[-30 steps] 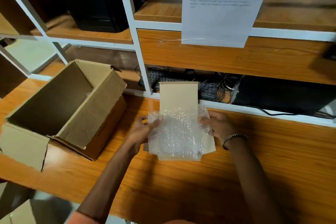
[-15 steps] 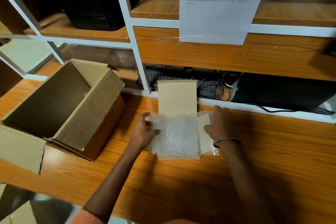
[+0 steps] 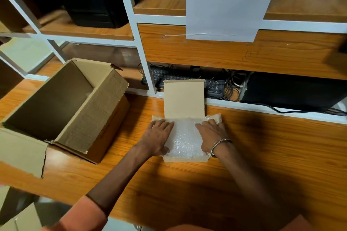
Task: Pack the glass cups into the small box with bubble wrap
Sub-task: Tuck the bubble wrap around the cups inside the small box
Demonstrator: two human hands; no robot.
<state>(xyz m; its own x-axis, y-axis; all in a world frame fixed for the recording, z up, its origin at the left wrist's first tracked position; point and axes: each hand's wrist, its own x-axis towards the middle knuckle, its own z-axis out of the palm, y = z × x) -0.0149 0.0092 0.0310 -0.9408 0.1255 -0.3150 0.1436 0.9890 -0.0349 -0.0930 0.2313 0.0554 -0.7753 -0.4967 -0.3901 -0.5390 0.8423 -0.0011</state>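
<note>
A small flat cardboard box (image 3: 185, 159) lies on the wooden table with its lid (image 3: 184, 99) standing up at the back. A sheet of bubble wrap (image 3: 185, 140) fills its top. My left hand (image 3: 156, 137) presses flat on the left side of the wrap, fingers straight. On the right side, my right hand (image 3: 211, 135), with a metal bracelet at the wrist, presses down the same way. No glass cups are visible; whatever lies under the wrap is hidden.
A large open cardboard box (image 3: 97, 110) stands to the left on the table (image 3: 262, 165). Behind are white-framed wooden shelves with a keyboard (image 3: 187, 78), cables and black computer cases. A printed sheet (image 3: 225, 5) hangs from the shelf above.
The bubble wrap, held up over the small box a second ago, now lies pressed down into it. Both hands have moved from its edges onto its top.
</note>
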